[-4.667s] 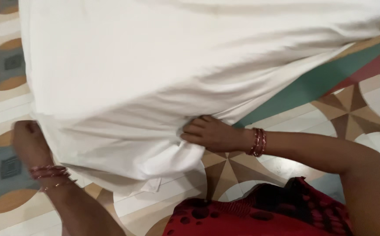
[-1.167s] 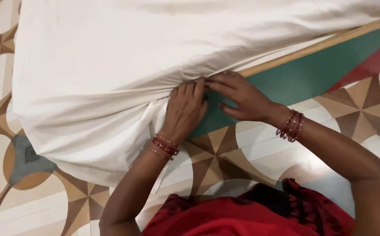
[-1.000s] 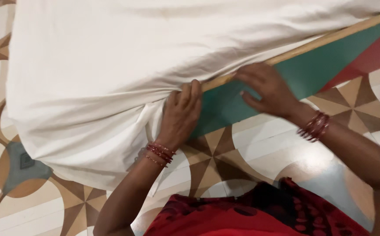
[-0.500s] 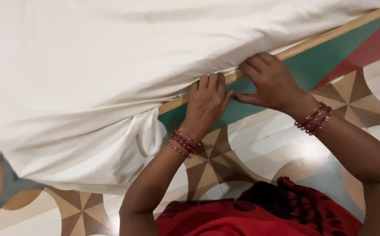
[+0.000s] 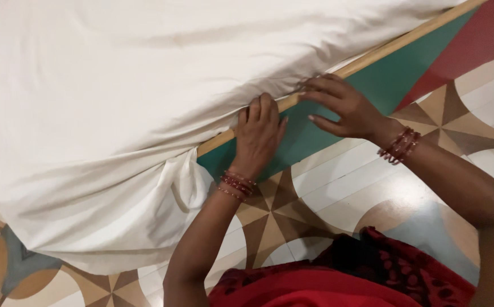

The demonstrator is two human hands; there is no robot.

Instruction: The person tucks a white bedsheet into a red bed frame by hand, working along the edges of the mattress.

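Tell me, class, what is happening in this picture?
A person is working a white bedsheet along the side of a bed. The left hand presses flat with its fingertips pushed in under the sheet's edge at the wooden rail. The right hand rests with spread fingers on the rail and the green side panel further along. The sheet's corner hangs bunched down toward the patterned tile floor.

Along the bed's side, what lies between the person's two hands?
In the head view, between the left hand and right hand runs a short bare stretch of light wooden rail, with the white cotton sheet edge just above.
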